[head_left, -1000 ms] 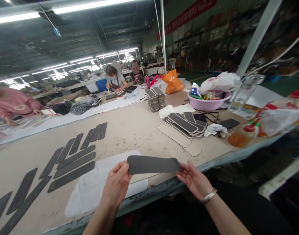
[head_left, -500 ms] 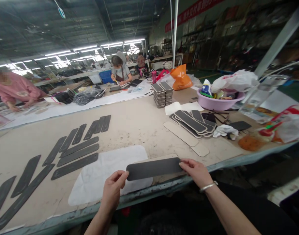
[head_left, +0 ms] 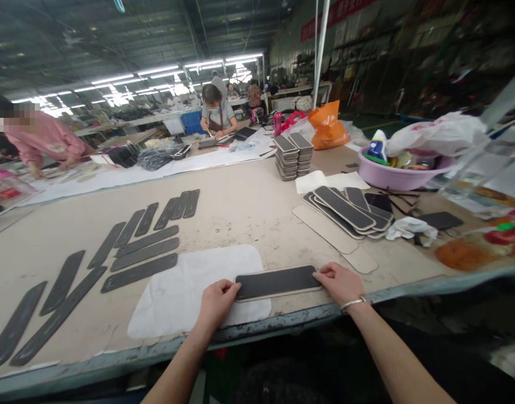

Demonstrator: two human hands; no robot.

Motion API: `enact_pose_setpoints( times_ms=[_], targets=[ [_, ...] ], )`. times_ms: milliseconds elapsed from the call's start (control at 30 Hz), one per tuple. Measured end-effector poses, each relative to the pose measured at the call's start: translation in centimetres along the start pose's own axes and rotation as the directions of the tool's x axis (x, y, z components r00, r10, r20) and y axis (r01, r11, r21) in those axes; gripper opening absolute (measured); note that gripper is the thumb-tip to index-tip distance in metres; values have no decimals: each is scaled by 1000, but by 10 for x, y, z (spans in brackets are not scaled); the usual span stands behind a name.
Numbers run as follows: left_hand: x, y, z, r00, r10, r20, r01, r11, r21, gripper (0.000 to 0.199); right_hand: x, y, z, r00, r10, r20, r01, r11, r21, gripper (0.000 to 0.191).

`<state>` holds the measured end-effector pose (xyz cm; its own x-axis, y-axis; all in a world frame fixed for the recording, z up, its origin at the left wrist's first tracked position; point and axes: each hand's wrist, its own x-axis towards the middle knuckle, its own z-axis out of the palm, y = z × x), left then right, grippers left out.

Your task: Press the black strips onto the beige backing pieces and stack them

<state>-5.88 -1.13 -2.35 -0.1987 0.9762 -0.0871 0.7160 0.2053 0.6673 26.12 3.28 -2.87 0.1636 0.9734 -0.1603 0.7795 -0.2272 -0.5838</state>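
Observation:
A long dark strip point(head_left: 278, 282) with rounded corners lies over a pale piece whose light edge shows around it. My left hand point(head_left: 218, 300) pinches the strip's left end, above a white sheet point(head_left: 164, 303) on the table. At the right end, the thumb and fingers of my right hand point(head_left: 339, 284), with a bracelet at the wrist, grip the strip's corner. Several dark strips point(head_left: 139, 269) are spread over the table to the left. A loose pile of dark strips with pale borders point(head_left: 345, 209) lies to the right, beside bare pale pieces point(head_left: 324, 229).
Two stacks of bordered pieces point(head_left: 293, 160) stand farther back near an orange bag point(head_left: 328, 126). A purple basin point(head_left: 402, 175) of items is at the right. The table's edge point(head_left: 282, 322) runs before me. Two people point(head_left: 217, 115) point(head_left: 50, 140) work across the table.
The dark strip has come down onto the pale piece, whose edge now shows around it. Both hands still hold its ends. The view has shifted slightly.

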Motion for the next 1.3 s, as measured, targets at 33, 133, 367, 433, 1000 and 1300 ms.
enact_pose_setpoints(
  times_ms=[33, 133, 367, 433, 1000, 1300],
  targets=[
    [0, 0, 0, 1000, 1, 5, -1, 1000, 28, 32, 0, 0, -1, 1000, -6, 11, 6, 1000, -11, 26],
    [-3, 1, 1, 1000, 0, 2, 0, 995, 101, 29, 2, 2, -1, 999, -6, 37, 8, 999, -54, 30],
    [-8, 5, 5, 1000, -3, -15, 7, 974, 228, 26, 13, 15, 5, 996, 5, 87, 3, 996, -89, 39],
    [-8, 7, 5, 1000, -4, -7, 6, 965, 264, 27, 13, 16, 5, 996, 4, 88, 4, 996, -91, 39],
    [-1, 7, 5, 998, -13, 59, -11, 919, 394, 25, 4, 4, 4, 999, -17, 43, 20, 998, -60, 25],
    [1, 5, 5, 998, -39, 56, 14, 919, 393, 26, 5, 3, 4, 998, -39, 47, 43, 996, -73, 21]
  ],
)
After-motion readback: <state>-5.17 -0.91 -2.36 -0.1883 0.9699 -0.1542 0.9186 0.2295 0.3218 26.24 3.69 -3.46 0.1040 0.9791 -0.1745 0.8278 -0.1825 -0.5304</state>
